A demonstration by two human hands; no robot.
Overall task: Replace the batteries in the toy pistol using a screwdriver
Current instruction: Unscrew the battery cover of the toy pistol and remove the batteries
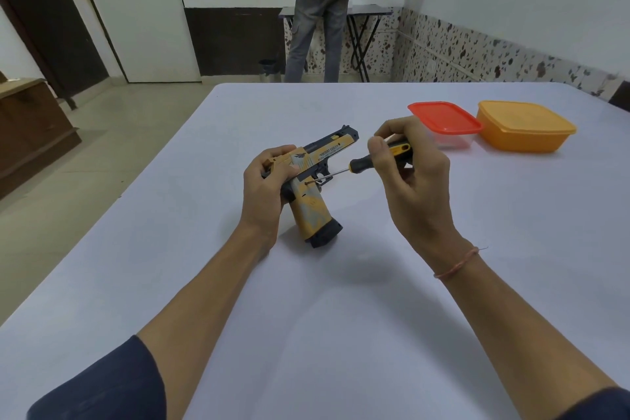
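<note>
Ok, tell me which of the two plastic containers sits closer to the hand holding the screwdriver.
The clear container with the red lid. It sits just beyond the right hand, while the all-orange container lies farther right.

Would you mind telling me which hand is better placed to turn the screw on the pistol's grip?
The right hand: it holds the screwdriver, tip at the toy pistol grip. The left hand steadies the pistol.

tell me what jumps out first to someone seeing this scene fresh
Mid-table, the left hand grips an orange-and-black plastic toy pistol standing on its grip, while the right hand aims a black-and-yellow-handled screwdriver at its side. Far right on the white table sit a clear red-lidded container and an orange lidded tub.
</note>
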